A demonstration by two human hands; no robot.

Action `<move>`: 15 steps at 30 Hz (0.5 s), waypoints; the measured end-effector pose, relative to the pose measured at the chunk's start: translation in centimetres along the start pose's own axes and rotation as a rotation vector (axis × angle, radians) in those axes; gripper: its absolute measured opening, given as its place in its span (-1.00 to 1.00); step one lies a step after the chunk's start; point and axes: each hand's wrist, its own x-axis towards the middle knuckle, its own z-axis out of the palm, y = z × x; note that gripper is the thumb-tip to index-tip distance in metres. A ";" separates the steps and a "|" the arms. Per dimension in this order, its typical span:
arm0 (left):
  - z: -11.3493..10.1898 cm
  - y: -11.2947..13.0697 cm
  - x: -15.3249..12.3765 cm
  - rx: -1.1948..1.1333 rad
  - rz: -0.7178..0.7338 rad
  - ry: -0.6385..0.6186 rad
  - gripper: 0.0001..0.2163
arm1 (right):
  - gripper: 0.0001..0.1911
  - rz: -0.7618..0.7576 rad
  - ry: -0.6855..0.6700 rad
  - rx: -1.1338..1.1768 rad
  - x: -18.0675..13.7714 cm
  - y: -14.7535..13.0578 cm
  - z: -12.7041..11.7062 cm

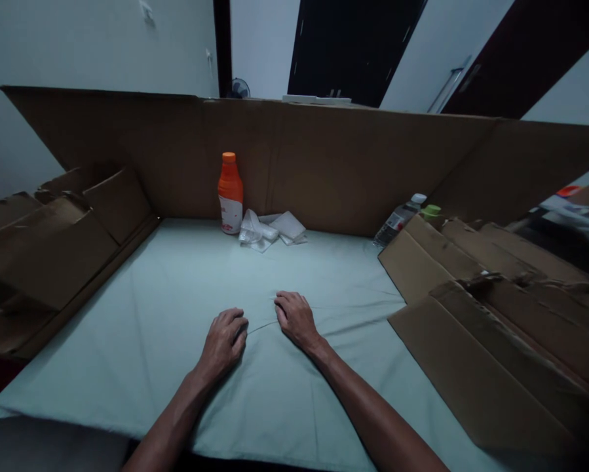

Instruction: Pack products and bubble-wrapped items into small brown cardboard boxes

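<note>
My left hand [224, 337] rests palm down on the pale green cloth [176, 282], fingers slightly bent and thumb apart. To its right, a little farther forward, my right hand [297, 320] also lies on the cloth with its fingers loosely bent. Neither hand shows anything held, though the undersides of both are hidden. A thin dark line, like a crease, runs across the cloth between them. Beyond the hands stands an upright orange bottle [230, 189] with a white label. Beside it lie crumpled clear plastic and flat whitish folded pieces [289, 225].
A tall cardboard panel [333, 164] closes off the back. Cardboard boxes [78, 229] line the left side, and open cardboard flaps [491, 367] crowd the right. A clear bottle with a white cap [397, 219] leans behind those flaps, near a green cap [430, 210].
</note>
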 end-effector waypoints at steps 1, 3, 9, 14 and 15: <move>0.0 0.0 0.0 0.000 -0.001 -0.002 -0.80 | -0.82 0.000 -0.001 -0.002 0.0 0.0 0.0; -0.1 0.1 0.0 0.001 -0.003 -0.006 -0.79 | -0.82 0.001 -0.001 -0.004 0.0 -0.1 -0.1; -0.2 0.1 0.1 0.006 -0.001 -0.020 -0.79 | -0.80 0.003 -0.006 -0.004 0.0 -0.1 -0.2; -0.2 0.1 0.0 0.010 0.010 -0.034 -0.79 | -0.79 0.003 -0.006 0.001 -0.1 -0.1 -0.2; -0.2 0.1 0.0 0.013 0.011 -0.036 -0.79 | -0.79 0.004 -0.006 0.003 -0.1 -0.1 -0.2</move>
